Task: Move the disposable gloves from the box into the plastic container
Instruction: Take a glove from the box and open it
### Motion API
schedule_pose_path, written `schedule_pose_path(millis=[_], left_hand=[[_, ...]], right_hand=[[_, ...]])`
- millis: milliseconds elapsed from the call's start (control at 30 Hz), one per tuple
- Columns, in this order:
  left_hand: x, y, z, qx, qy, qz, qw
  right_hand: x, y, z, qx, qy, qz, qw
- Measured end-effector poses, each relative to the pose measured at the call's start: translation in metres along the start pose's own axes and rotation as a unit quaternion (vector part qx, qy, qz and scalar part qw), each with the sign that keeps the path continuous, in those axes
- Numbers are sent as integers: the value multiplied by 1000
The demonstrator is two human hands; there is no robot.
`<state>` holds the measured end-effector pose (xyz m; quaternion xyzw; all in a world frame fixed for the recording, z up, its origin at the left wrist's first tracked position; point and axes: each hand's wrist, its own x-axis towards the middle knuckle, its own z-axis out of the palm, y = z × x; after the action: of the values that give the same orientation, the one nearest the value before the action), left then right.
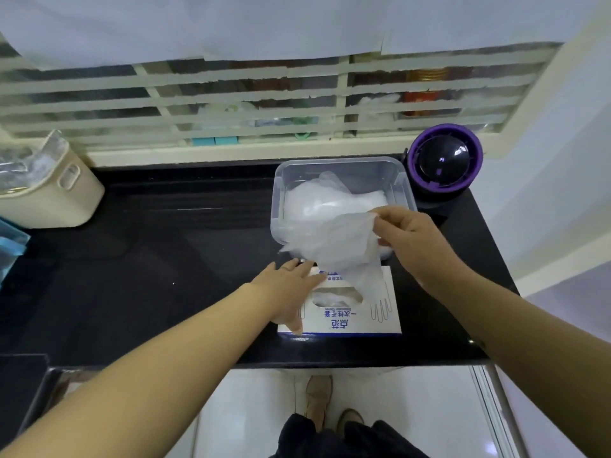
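Note:
A white glove box (350, 317) with blue print lies on the black counter, its oval slot showing more gloves inside. My left hand (287, 289) rests flat on the box's left side, fingers straight. My right hand (406, 236) pinches a thin translucent disposable glove (337, 249) that hangs above the gap between box and container. Behind the box stands a clear plastic container (281, 190) with several crumpled gloves (327, 200) lying in it.
A purple and black round device (444, 160) stands right of the container. A cream bin (56, 190) with plastic sits at the far left. The black counter (165, 259) ends at a front edge, with floor and my feet below. A slatted window runs behind.

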<state>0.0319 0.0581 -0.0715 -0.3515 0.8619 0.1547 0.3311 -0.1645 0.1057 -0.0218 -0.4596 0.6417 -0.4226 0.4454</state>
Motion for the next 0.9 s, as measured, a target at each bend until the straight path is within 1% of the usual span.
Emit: schedule_pose_path(millis=[33, 100, 167, 233, 267, 300, 333, 367, 400, 433, 467, 533, 567, 633, 667, 733, 767, 833, 900], left_hand=[[-2, -1, -2, -21, 8, 5, 1000], [-10, -6, -13, -129, 31, 21, 991], [-23, -9, -32, -271, 45, 66, 959], [-41, -8, -50, -380, 50, 99, 918], [-48, -6, -58, -435, 57, 113, 891], [-53, -5, -64, -505, 63, 125, 852], [-55, -3, -69, -582, 66, 134, 799], [-55, -1, -71, -657, 67, 136, 738], [-53, 0, -75, -718, 74, 135, 679], [-50, 1, -78, -760, 85, 126, 632], [-48, 2, -80, -789, 94, 114, 596], [-44, 3, -86, -821, 110, 92, 553], [-41, 3, -90, -829, 115, 85, 540], [-36, 1, -95, -836, 129, 77, 527], [-35, -1, -98, -834, 140, 73, 528], [-32, -7, -102, -821, 163, 67, 543], [-31, -12, -105, -815, 171, 67, 549], [-31, -18, -106, -815, 178, 70, 547], [-31, -22, -108, -819, 180, 88, 538]], right_hand=[[0, -1, -4, 82, -26, 63, 994], [-3, 0, -10, 237, -50, 161, 957], [-6, -1, -14, 333, -53, 220, 915], [-10, -2, -12, 378, -83, 259, 885], [-13, -2, -8, 384, -104, 275, 875], [-15, -3, -3, 386, -124, 285, 869], [-16, -5, 2, 386, -142, 288, 865], [-17, -7, 5, 388, -153, 286, 863], [-16, -9, 8, 393, -158, 280, 861], [-15, -11, 9, 406, -163, 272, 857], [-14, -13, 10, 416, -160, 267, 854], [-11, -17, 12, 427, -160, 250, 854], [-9, -18, 12, 428, -160, 241, 856], [-4, -18, 13, 435, -130, 237, 859], [0, -16, 11, 443, -109, 242, 857], [7, -14, 5, 456, -81, 236, 854], [11, -14, 0, 459, -82, 223, 856], [14, -15, -6, 445, -95, 196, 868], [15, -21, -8, 398, -102, 174, 895]])
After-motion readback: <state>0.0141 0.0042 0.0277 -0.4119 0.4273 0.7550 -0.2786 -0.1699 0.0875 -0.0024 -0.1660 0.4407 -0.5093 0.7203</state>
